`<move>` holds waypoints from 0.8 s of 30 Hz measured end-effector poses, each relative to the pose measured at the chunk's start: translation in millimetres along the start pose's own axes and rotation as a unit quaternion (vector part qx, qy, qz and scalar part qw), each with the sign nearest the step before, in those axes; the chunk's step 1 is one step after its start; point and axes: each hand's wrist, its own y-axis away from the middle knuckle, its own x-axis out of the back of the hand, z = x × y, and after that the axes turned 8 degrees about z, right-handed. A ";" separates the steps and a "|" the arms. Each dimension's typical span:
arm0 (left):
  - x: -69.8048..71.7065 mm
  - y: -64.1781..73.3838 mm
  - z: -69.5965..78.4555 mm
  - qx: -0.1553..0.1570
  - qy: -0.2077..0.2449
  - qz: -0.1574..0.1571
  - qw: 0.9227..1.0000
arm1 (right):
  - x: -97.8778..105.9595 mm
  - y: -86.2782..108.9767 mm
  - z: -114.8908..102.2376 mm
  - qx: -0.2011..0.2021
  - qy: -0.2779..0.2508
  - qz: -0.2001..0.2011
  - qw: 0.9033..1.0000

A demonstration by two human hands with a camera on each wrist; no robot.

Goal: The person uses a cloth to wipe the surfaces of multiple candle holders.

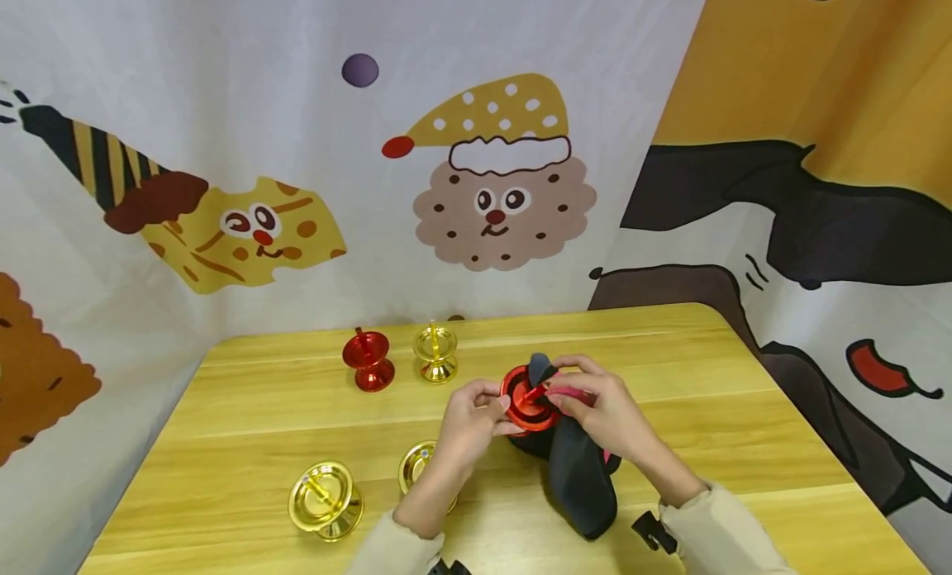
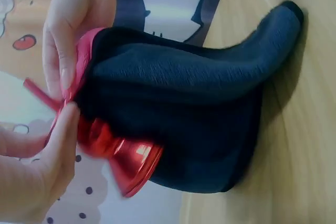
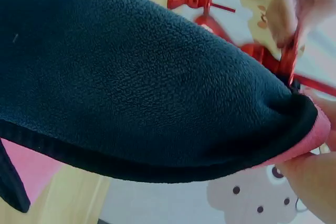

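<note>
In the head view my left hand (image 1: 470, 426) grips a shiny red metal candle holder (image 1: 513, 385) by the rim of its dish, above the table. The holder is tilted, its dish facing up toward the head camera; the left wrist view shows its flared base (image 2: 140, 162). My right hand (image 1: 611, 406) pinches a dark grey and pink cloth (image 1: 583, 476) against the dish, beside the thin central rod. From the fingers the cloth hangs down to the tabletop. Its dark fleecy side (image 3: 147, 77) fills much of the right wrist view.
Another red candle holder (image 1: 366, 352) and a gold candle holder (image 1: 439, 368) stand at the back of the wooden table (image 1: 283, 410). A gold one (image 1: 338, 513) is at the front left. My left forearm partly covers another gold holder (image 1: 409, 472). A printed curtain (image 1: 297, 129) hangs behind.
</note>
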 end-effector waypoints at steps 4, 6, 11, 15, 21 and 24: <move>0.1 0.2 -3.5 0.000 0.040 0.031 0.999 | -7.0 5.2 -4.7 -0.032 0.007 0.010 0.999; 1.8 0.0 -4.8 0.001 0.041 0.023 0.999 | -8.5 6.0 -5.9 -0.036 0.012 0.011 0.999; 9.1 -0.7 -4.1 -0.002 0.003 -0.042 0.999 | -4.4 2.4 -4.8 -0.001 0.030 -0.003 1.000; 11.4 -0.1 -1.9 0.005 -0.027 -0.075 0.997 | -1.6 -2.5 -3.5 0.049 0.041 -0.031 0.997; 8.2 2.6 -2.1 0.015 0.026 -0.017 0.999 | -3.1 -2.6 -4.5 0.004 0.030 -0.014 0.999; 7.8 2.6 -2.6 0.008 0.046 0.002 0.999 | -5.2 0.5 -5.1 -0.025 0.020 -0.008 0.999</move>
